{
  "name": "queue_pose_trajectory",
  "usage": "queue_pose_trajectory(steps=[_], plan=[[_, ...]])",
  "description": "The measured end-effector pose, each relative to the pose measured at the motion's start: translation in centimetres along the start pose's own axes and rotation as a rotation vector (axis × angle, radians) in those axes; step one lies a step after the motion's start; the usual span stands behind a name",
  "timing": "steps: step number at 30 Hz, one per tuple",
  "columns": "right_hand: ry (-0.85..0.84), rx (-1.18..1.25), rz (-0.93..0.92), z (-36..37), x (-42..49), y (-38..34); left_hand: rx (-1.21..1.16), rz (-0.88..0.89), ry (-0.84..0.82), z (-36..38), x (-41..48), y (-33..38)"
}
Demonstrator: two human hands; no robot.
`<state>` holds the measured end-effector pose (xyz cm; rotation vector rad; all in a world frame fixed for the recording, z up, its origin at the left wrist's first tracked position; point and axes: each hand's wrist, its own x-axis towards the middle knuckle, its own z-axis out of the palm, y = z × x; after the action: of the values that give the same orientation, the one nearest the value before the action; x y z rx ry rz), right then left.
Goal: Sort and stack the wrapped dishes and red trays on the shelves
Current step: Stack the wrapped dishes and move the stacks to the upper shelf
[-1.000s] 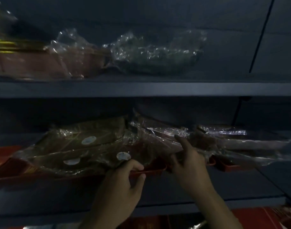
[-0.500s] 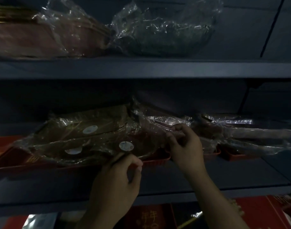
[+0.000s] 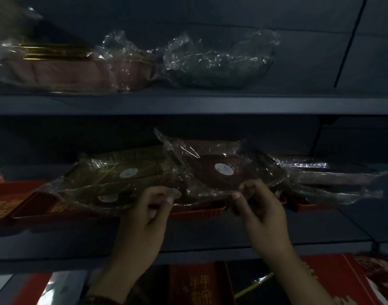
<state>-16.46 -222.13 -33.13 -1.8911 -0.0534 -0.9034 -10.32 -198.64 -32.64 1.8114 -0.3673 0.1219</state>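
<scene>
On the middle shelf (image 3: 188, 241) lie plastic-wrapped dishes over red trays (image 3: 197, 211). My right hand (image 3: 259, 208) pinches the front edge of a dark red wrapped dish (image 3: 219, 172) with a white round sticker, tilted up toward me. My left hand (image 3: 149, 212) grips the wrapping at that dish's left edge, beside the brownish wrapped dishes (image 3: 118, 175) stacked to the left. More wrapped dishes (image 3: 320, 179) lie to the right.
The upper shelf (image 3: 188, 102) holds a pink wrapped stack with gold trim (image 3: 63, 67) and a green wrapped dish (image 3: 217, 64). Red printed trays (image 3: 10, 199) sit at far left. Red boxes (image 3: 197, 285) show below the middle shelf.
The dark red wrapped dish has been lifted and tilted up out of the pile. My right hand moved from on top of the wrapping to its front edge; my left hand now grips the wrap.
</scene>
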Motion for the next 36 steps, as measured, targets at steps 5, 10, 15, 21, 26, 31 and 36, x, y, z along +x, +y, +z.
queue_pose_trajectory(steps=[5, 10, 15, 21, 26, 31, 36], plan=[[-0.049, -0.018, -0.023, -2.5, -3.8, -0.8, -0.272, -0.165, 0.023, -1.7, -1.7, 1.0], [-0.208, -0.140, -0.097, -4.3, -6.8, -1.9, -0.519, -0.230, 0.041, -2.7, -4.3, 1.9], [-0.402, -0.138, -0.021, -4.5, -9.3, -3.9, -0.299, -0.134, 0.096, -4.0, -5.9, 1.7], [-0.342, -0.025, 0.028, -1.8, -12.6, -8.7, -0.266, 0.040, 0.277, -5.1, -9.9, 4.7], [-0.166, 0.129, 0.027, 0.1, -14.3, -13.3, -0.233, 0.102, 0.352, -8.5, -14.2, 7.9], [-0.212, 0.217, 0.033, 0.4, -14.1, -17.1, -0.021, 0.189, 0.257, -13.2, -19.0, 10.1], [-0.308, 0.253, 0.009, 1.9, -14.1, -20.8, 0.109, 0.252, 0.335, -17.4, -22.9, 11.7]])
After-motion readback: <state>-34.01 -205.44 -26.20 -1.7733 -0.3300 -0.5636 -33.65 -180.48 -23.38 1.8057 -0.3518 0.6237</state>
